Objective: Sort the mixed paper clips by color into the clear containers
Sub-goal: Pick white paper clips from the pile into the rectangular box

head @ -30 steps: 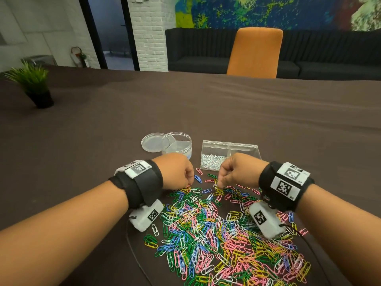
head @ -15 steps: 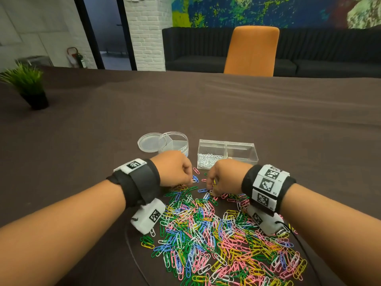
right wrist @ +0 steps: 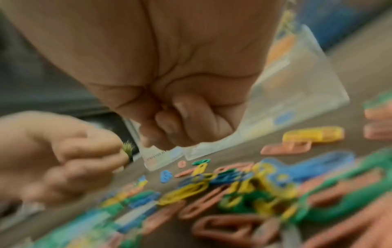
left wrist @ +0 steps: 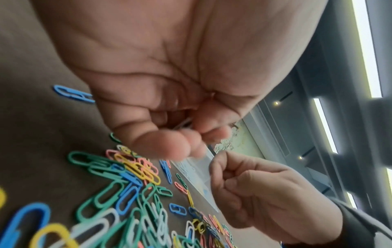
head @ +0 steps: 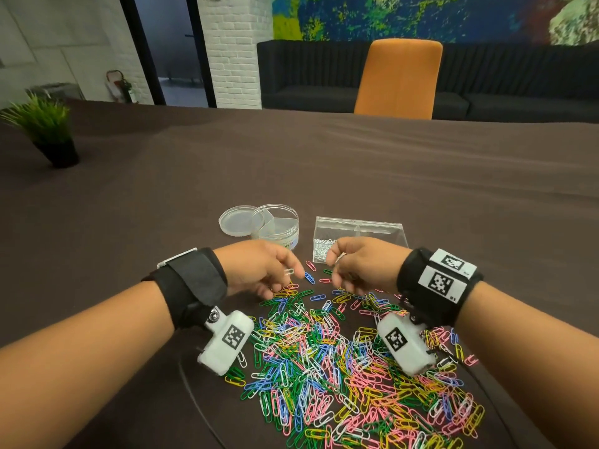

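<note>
A pile of mixed coloured paper clips (head: 340,367) lies on the brown table (head: 324,176). Behind it stands a clear rectangular box (head: 382,233) with white clips (head: 321,251) in its left compartment. My left hand (head: 290,273) hovers over the pile's far edge and pinches a white paper clip (head: 288,272) between thumb and fingers; the clip (left wrist: 182,125) also shows in the left wrist view. My right hand (head: 337,264) is curled just in front of the box, with a small white clip (head: 340,258) at its fingertips. The right wrist view is blurred.
A round clear container (head: 277,228) stands left of the box, its lid (head: 236,220) lying beside it. A potted plant (head: 48,131) sits far left and an orange chair (head: 398,79) stands beyond the table. A few stray clips (head: 309,277) lie between my hands.
Both hands have lifted off the pile's far edge and moved towards the rectangular box. The left hand has turned, and a white clip now shows in its pinch.
</note>
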The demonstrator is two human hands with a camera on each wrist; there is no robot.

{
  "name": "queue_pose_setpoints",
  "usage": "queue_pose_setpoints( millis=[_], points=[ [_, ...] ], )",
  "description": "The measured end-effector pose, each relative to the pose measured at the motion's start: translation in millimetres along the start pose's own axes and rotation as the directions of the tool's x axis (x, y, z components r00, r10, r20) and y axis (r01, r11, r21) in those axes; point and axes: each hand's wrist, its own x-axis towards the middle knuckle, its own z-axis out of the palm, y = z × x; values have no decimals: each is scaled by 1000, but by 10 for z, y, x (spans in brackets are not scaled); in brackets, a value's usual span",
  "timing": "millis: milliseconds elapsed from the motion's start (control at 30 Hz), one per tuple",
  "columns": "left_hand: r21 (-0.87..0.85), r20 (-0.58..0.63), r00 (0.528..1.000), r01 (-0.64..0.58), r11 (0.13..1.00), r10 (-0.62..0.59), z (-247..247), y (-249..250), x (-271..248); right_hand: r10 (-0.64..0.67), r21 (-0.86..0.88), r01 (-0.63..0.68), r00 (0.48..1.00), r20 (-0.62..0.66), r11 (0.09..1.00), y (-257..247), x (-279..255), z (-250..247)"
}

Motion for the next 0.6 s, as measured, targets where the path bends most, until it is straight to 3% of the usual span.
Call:
queue_pose_setpoints(
  millis=[67,133,200,267,467,600],
  points=[
    [6,-17,999,44,999,-44,60,67,-6,-55,-325,41,998,-35,945,-35,2,52],
    [179,-24,999,30,983,-26,126,144,-29,-134,-645,110,991,13,756,-48,15,106],
    [530,-15,999,-27,848,40,148,181,-32,-185,-768,181,979,83,614,-36,23,152],
    [736,35,989,-123,665,145,165,196,-49,-184,-819,207,975,126,535,-21,38,179],
    [843,107,977,-187,505,183,211,158,-47,-142,-829,180,982,122,529,9,54,163],
    [850,118,975,-197,489,188,216,143,-68,-179,-792,190,978,104,580,14,26,119]
  ],
)
